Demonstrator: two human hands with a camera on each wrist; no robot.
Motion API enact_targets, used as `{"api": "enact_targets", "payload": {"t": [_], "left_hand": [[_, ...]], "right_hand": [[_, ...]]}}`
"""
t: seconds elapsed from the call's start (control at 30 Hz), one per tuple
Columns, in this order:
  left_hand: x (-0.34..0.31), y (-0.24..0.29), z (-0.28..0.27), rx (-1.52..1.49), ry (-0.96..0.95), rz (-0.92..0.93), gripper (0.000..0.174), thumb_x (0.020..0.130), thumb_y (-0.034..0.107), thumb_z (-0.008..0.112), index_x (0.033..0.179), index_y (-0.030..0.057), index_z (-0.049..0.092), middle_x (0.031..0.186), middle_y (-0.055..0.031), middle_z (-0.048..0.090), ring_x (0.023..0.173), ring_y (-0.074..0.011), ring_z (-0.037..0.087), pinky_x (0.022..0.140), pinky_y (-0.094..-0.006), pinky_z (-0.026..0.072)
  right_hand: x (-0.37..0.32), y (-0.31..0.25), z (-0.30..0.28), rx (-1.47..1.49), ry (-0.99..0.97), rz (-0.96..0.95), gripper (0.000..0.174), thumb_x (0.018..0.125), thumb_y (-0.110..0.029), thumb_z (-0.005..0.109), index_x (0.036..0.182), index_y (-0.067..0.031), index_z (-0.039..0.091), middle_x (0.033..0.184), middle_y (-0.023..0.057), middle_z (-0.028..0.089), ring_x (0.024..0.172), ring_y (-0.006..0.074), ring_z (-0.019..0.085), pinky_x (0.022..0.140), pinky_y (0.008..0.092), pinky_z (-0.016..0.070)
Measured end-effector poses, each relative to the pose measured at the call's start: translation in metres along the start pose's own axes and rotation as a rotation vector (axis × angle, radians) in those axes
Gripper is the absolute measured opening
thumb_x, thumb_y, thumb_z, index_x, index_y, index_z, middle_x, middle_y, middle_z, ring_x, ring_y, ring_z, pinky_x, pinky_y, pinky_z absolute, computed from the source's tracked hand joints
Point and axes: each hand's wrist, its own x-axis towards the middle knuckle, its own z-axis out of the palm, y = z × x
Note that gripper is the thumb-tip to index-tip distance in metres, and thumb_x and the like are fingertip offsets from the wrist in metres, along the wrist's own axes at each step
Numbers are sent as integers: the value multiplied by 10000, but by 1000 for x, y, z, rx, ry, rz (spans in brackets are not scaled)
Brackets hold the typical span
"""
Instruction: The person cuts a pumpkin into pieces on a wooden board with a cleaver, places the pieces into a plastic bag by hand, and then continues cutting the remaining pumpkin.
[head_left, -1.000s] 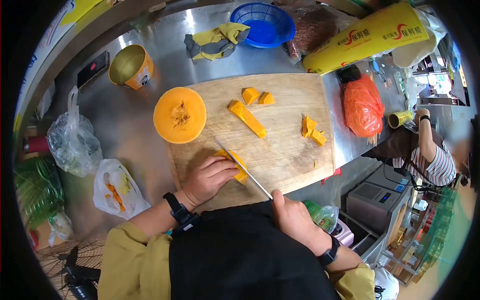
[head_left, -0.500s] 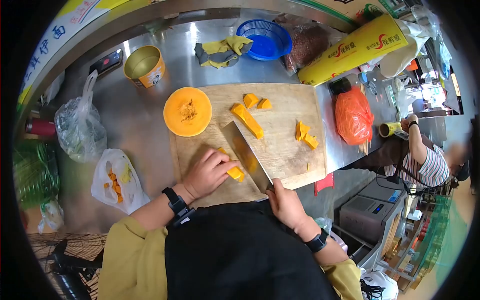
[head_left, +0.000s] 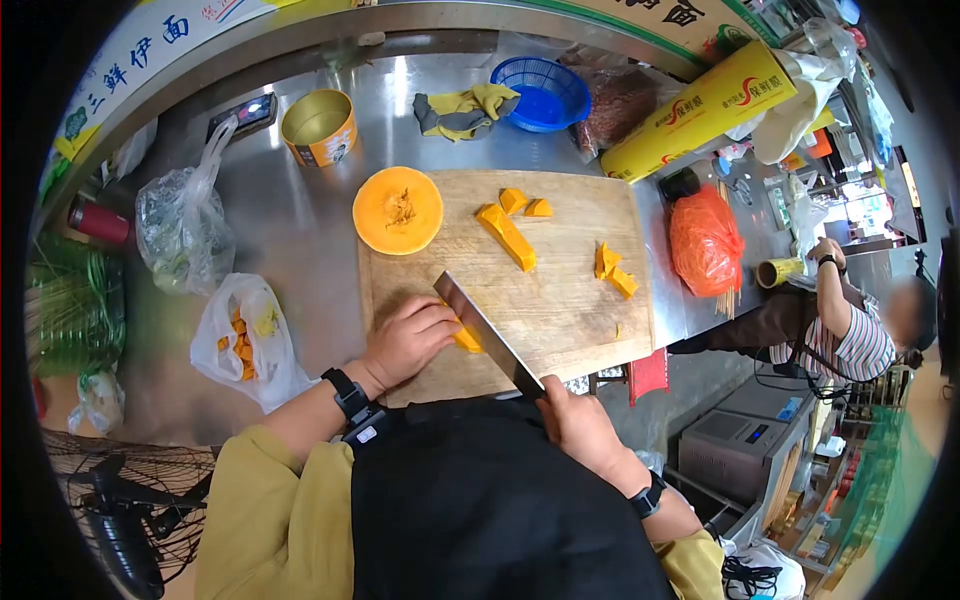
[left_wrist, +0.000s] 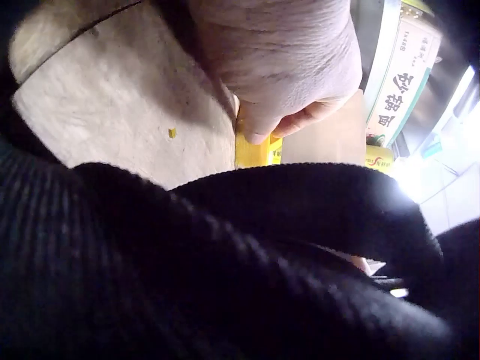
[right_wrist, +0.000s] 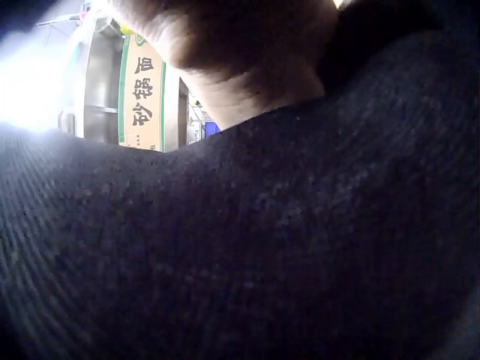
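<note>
My left hand (head_left: 408, 340) holds a slice of pumpkin (head_left: 467, 341) against the wooden cutting board (head_left: 560, 310), its fingers bent over the slice. In the left wrist view the thumb presses the yellow piece (left_wrist: 251, 154). My right hand (head_left: 585, 432) grips the handle of a cleaver (head_left: 492, 337), whose broad blade slants up and left, right beside the left fingertips and the slice. Further up the board lie a thick pumpkin strip (head_left: 507, 238) and small chunks (head_left: 514, 200). A cut pumpkin half (head_left: 398, 210) sits at the upper left corner. Dark cloth fills most of the right wrist view.
Left of the board are a white bag of pumpkin pieces (head_left: 250, 340), a clear bag (head_left: 185, 235) and a tin (head_left: 320, 128). Behind stand gloves (head_left: 465, 110), a blue basket (head_left: 541, 95) and a yellow film box (head_left: 700, 110). A red bag (head_left: 705, 242) and another person (head_left: 845, 320) are rightward.
The cleaver, first edge-on over the slice, swung to the right of it with its flat showing, then came back close to the left fingers. The left hand keeps its hold on the slice.
</note>
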Motion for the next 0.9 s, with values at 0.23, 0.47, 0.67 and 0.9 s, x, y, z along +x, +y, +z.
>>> {"api": "enact_targets", "payload": {"t": [0.23,0.47,0.67,0.9], "left_hand": [[-1,-1,1,-11,35,-2,207,740,71,732,939,41,682,1013,-64,638,960,-252,600,829,-320,523],[-1,-3,1,-12,47,-2,178,755,61,704,930,37,686,996,-54,651,941,-228,612,818,-304,532],[1,-4,1,1,55,2,138,779,79,684,912,41,682,987,-53,652,924,-218,621,792,-292,533],[0,-4,-1,-51,10,-44,126,793,100,698,893,40,652,993,-64,627,901,-225,619,777,-293,531]], "right_hand": [[-1,-11,3,-32,-16,21,149,940,-104,499,1040,-33,414,809,227,635,719,435,630,625,515,510],[7,-15,6,-105,-85,50,195,868,-22,489,1040,-18,398,835,239,637,724,440,639,621,514,521],[46,-2,31,-127,-120,26,227,853,-31,500,1050,-27,387,845,248,639,726,442,642,631,512,527],[38,14,25,77,50,-69,219,910,-59,568,1059,-28,409,713,233,603,671,432,612,586,498,469]]}}
